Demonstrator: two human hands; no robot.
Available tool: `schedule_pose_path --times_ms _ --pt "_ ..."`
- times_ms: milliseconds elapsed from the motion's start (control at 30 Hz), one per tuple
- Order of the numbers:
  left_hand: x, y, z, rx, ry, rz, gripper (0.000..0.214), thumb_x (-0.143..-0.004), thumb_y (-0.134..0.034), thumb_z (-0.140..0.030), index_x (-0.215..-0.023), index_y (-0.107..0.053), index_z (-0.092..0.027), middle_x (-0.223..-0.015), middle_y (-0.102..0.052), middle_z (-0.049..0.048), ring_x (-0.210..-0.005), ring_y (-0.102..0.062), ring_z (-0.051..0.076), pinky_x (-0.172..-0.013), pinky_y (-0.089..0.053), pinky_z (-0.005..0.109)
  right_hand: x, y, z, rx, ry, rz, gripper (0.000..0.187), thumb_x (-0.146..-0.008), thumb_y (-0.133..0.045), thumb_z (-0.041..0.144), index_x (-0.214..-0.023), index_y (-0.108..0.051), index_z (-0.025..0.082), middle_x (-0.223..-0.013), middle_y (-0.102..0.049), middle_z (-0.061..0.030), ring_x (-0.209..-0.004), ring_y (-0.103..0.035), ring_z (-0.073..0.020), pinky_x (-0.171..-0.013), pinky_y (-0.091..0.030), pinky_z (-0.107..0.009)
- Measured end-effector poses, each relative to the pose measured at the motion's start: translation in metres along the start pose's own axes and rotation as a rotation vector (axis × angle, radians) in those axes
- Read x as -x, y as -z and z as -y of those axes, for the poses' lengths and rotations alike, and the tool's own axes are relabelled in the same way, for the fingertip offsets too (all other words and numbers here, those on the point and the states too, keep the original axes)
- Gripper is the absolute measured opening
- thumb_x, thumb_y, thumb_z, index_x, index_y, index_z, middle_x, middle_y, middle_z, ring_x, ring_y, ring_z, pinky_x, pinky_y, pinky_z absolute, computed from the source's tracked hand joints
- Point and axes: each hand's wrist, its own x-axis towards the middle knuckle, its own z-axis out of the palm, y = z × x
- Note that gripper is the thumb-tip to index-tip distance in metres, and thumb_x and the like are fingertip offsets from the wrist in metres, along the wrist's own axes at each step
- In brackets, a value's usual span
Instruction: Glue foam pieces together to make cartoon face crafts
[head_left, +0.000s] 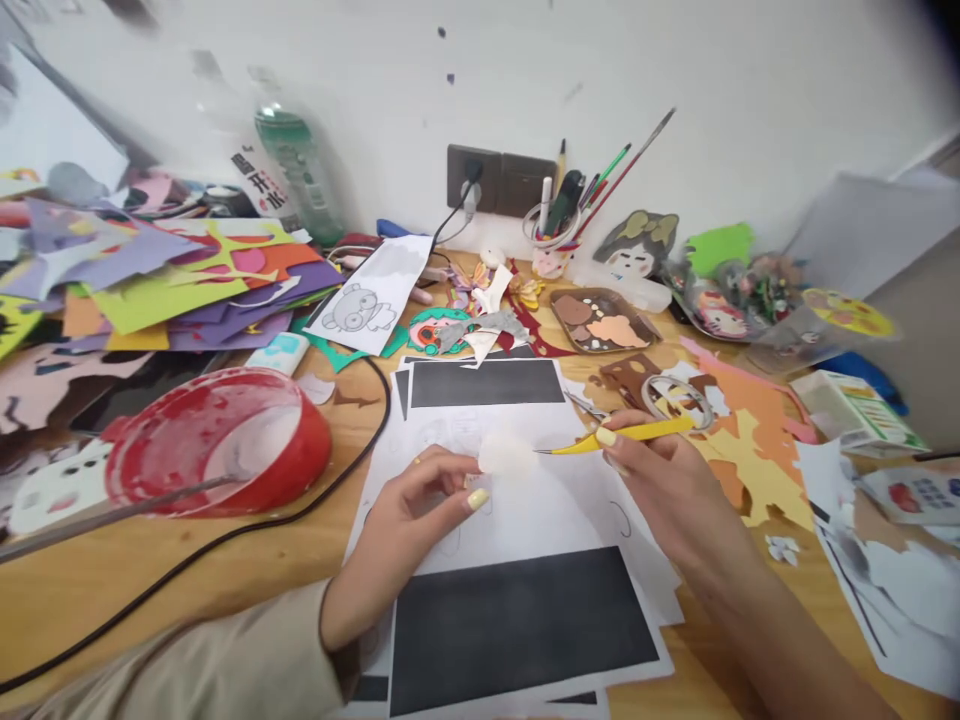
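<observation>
My left hand [420,510] pinches a small pale paper piece [507,455] between thumb and fingers, just above white sheets [525,500] printed with black bars on the wooden desk. My right hand [660,480] grips a yellow pointed tool [622,437] like a pen. Its thin metal tip touches the right edge of the pale piece. Both hands hover over the middle of the sheets.
A red bowl [217,440] with white paste and a stick sits at the left, with a black cable [300,500] curving past it. Piles of coloured paper scraps [172,280] lie at the back left. Paper cut-outs [600,320], a pen cup [551,245], a tape roll [679,395] and a glue bottle [296,170] crowd the back.
</observation>
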Motion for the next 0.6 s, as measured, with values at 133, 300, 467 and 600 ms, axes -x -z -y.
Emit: schedule_pose_path --times_ms 133,300,467,600 --pt "-0.0006 -0.0009 -0.0033 0.030 0.029 0.002 0.014 -0.072 -0.060 -0.035 -0.074 -0.059 -0.021 -0.075 -0.045 -0.0021 -0.075 -0.043 0.012 -0.069 -0.033 0.023 0.0027 -0.0040 -0.0033 0.070 0.020 0.029 0.020 -0.056 -0.073 0.033 -0.069 -0.062 0.023 -0.067 -0.052 0.0022 -0.061 -0.047 -0.0102 -0.057 -0.038 -0.023" --pt "-0.0015 -0.0015 -0.0035 0.026 0.064 0.020 0.020 -0.074 -0.058 -0.036 -0.065 -0.058 -0.018 -0.070 -0.043 -0.0021 -0.072 -0.040 0.012 -0.067 -0.029 0.023 0.0053 -0.0082 -0.0055 0.124 0.024 0.057 0.019 -0.057 -0.071 0.033 -0.070 -0.061 0.023 -0.066 -0.054 0.0014 -0.064 -0.050 -0.0122 -0.056 -0.040 -0.023" --pt "-0.0019 -0.0013 -0.0033 0.027 0.090 0.009 0.023 -0.074 -0.059 -0.036 -0.061 -0.055 -0.018 -0.067 -0.041 -0.0038 -0.068 -0.037 0.010 -0.064 -0.026 0.023 0.0046 -0.0088 -0.0073 0.120 0.000 0.071 0.019 -0.057 -0.072 0.032 -0.070 -0.061 0.023 -0.066 -0.056 0.0019 -0.065 -0.051 -0.0115 -0.056 -0.040 -0.022" --pt "-0.0023 -0.0002 -0.0032 0.044 0.105 0.023 0.020 -0.074 -0.059 -0.038 -0.068 -0.060 -0.019 -0.071 -0.046 -0.0030 -0.071 -0.040 0.011 -0.066 -0.028 0.023 0.0044 -0.0058 -0.0105 0.143 0.044 0.068 0.018 -0.060 -0.071 0.033 -0.071 -0.061 0.023 -0.069 -0.057 0.0015 -0.065 -0.052 -0.0117 -0.056 -0.041 -0.023"
